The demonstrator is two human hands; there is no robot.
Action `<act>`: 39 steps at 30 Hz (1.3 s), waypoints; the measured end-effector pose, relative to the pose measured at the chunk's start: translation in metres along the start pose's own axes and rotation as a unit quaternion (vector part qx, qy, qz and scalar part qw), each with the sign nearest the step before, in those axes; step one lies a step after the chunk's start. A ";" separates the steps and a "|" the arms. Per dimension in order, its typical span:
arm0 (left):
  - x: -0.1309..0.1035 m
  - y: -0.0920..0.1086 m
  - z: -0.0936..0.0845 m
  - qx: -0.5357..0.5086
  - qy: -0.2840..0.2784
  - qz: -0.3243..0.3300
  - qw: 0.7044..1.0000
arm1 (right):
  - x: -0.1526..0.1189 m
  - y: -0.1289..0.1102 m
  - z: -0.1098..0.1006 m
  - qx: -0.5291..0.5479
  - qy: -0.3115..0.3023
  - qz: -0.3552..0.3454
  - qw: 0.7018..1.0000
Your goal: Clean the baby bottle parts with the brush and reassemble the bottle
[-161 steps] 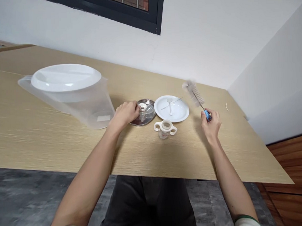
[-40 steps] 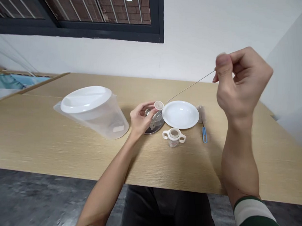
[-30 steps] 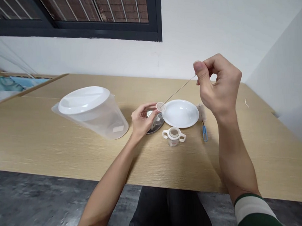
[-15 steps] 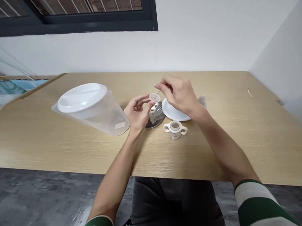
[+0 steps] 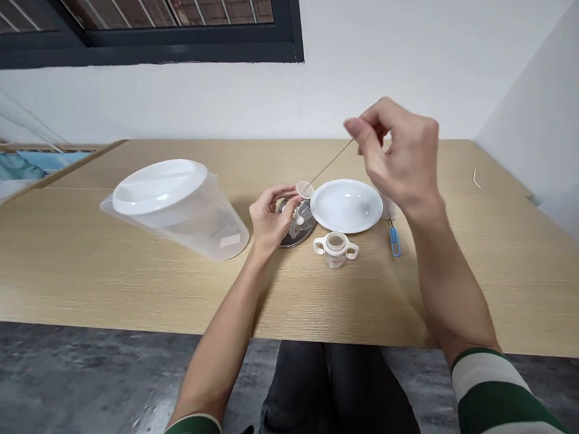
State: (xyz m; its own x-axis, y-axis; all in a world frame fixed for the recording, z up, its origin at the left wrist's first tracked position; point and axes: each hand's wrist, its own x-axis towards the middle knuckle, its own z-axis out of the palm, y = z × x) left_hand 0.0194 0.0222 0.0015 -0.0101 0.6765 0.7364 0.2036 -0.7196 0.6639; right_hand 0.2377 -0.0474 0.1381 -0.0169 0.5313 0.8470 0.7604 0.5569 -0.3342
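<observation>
My left hand pinches a small round translucent lid-like piece between thumb and fingertips, above a dark metal dish. Clear plastic parts lie in that dish. Raised to the right, my right hand grips the end of a long thin dark strand, wire or thread. Its lower end meets the round piece; whether it passes through cannot be made out. Below the hands a small clear cup with two white handles stands upright. A white bowl is beside the dish.
On the left stands a translucent pitcher with a white lid. A blue-handled tool lies right of the bowl, by a partly hidden clear container. A small white strip is far right on the wooden table.
My right hand has moved up and right, away from the round piece, and far more of the strand shows. The left hand shifted slightly right. The bowl and blue-handled tool are now uncovered.
</observation>
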 end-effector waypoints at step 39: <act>0.002 -0.011 -0.001 -0.028 0.019 0.013 0.999 | -0.002 0.010 -0.001 0.057 -0.049 -0.034 0.997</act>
State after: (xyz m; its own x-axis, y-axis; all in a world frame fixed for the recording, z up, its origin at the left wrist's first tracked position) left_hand 0.0167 0.0308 -0.0044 -0.0433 0.6522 0.7568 0.1482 -0.7449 0.6505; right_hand 0.2456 -0.0436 0.1333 -0.1342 0.5465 0.8266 0.6769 0.6598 -0.3263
